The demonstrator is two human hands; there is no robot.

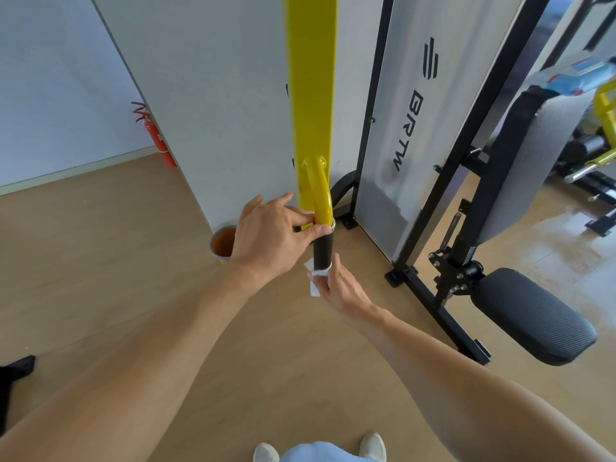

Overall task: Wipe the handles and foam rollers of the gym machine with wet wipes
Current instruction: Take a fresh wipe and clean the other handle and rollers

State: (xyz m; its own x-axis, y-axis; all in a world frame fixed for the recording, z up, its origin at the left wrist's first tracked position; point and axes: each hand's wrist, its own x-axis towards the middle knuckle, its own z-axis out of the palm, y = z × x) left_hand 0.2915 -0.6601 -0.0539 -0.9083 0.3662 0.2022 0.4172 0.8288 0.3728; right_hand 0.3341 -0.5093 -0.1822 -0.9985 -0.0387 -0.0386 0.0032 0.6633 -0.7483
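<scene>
The left hand [270, 241] pinches the yellow steel arm [322, 208] just above the black rubber handle [322, 253]; the right hand [336, 286] clamps a white wet wipe [315, 278] around its lower end. That loose tail may slip free, leaving the handle's underside unwiped.

Landmark: black handle [322, 253], hanging from yellow arm [311, 105]. Left of it, open floor [110, 261]; only an orange-lined cup [224, 243] stands near, low. Behind it, grey panel [216, 95] closes the way. Right of it, a strip of bare floor, then the black frame [430, 208], seat [533, 315] and backrest [530, 168] block. Below it, clear down to the shoes [373, 446].
</scene>
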